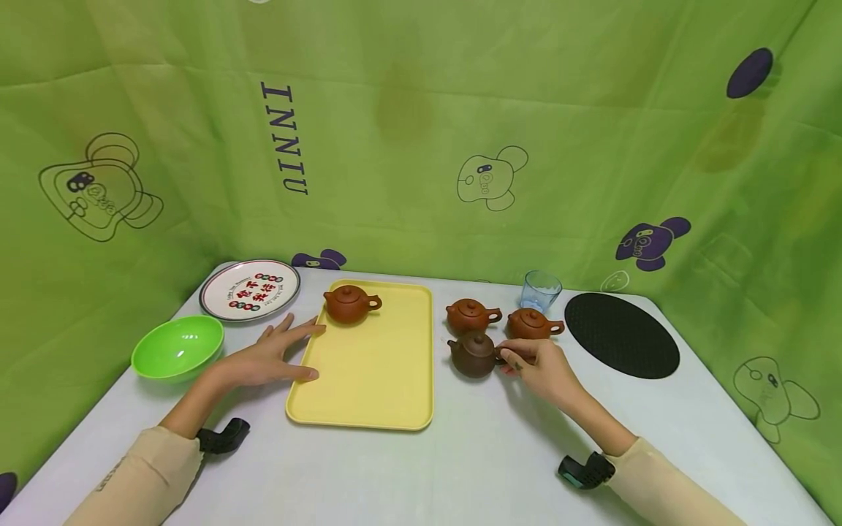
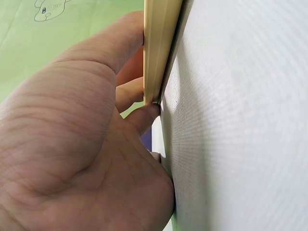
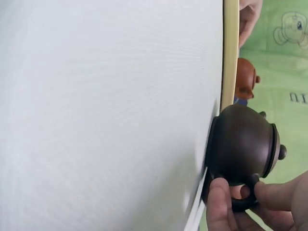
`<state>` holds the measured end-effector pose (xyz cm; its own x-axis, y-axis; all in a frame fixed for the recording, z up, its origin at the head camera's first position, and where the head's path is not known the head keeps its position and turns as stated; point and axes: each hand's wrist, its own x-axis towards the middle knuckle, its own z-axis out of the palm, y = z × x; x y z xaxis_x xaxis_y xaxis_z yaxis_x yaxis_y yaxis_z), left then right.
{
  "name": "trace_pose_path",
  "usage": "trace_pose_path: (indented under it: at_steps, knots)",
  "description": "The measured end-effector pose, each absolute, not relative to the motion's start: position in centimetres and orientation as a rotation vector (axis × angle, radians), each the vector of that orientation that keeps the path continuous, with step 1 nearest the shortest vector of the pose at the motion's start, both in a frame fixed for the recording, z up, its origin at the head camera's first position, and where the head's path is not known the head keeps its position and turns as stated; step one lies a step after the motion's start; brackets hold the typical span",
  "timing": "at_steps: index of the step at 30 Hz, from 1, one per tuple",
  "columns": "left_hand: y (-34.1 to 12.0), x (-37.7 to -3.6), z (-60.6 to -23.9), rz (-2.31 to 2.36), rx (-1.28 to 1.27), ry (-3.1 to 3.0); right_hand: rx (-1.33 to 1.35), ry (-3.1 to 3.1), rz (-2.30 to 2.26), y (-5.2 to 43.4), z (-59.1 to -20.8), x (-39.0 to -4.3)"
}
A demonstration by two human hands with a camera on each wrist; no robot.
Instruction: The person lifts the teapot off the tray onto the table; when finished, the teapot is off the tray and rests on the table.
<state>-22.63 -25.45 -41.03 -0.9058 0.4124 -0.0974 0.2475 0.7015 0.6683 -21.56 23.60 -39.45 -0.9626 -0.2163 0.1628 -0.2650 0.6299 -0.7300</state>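
Note:
A dark brown teapot point(image 1: 475, 355) stands on the white table to the right of the yellow tray point(image 1: 368, 380). My right hand point(image 1: 541, 367) pinches its looped handle between thumb and fingers, as the right wrist view also shows. Spread along the tray's left rim, my left hand point(image 1: 272, 356) touches it with the thumb and fingertips. On the tray's far left part sits a reddish-brown teapot point(image 1: 349, 305). Behind the dark one are two more reddish teapots, one to the left point(image 1: 470, 316) and one to the right point(image 1: 528, 324), the latter close to my right fingers.
At the back left lies a white plate point(image 1: 226, 293) with red characters, and a green bowl point(image 1: 177, 349) stands in front of it. A clear bluish glass point(image 1: 541, 291) stands behind the teapots. Farther right lies a black oval mat point(image 1: 621, 336). Green cloth point(image 1: 395, 146) hangs around the table.

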Motion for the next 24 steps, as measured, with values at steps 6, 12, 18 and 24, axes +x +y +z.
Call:
trace_pose_path:
  at_steps: [6, 12, 18, 24]
  knots:
    - [-25.38, -22.53, -40.97, 0.996, 0.525, 2.671, 0.423, -2.771, 1.277, 23.73, -39.76, -21.77]
    - [-25.25, -22.39, -40.78, 0.999, 0.518, 2.665, 0.406, -2.778, 1.257, 23.68, -39.75, -21.90]
    - [-25.29, -22.50, -40.81, 0.994, 0.523, 2.670, 0.392, -2.775, 1.233, 23.57, -39.65, -21.93]
    - [-25.29, -22.51, -40.80, 0.991, 0.520, 2.670, 0.379, -2.777, 1.212, 23.54, -39.64, -21.93]
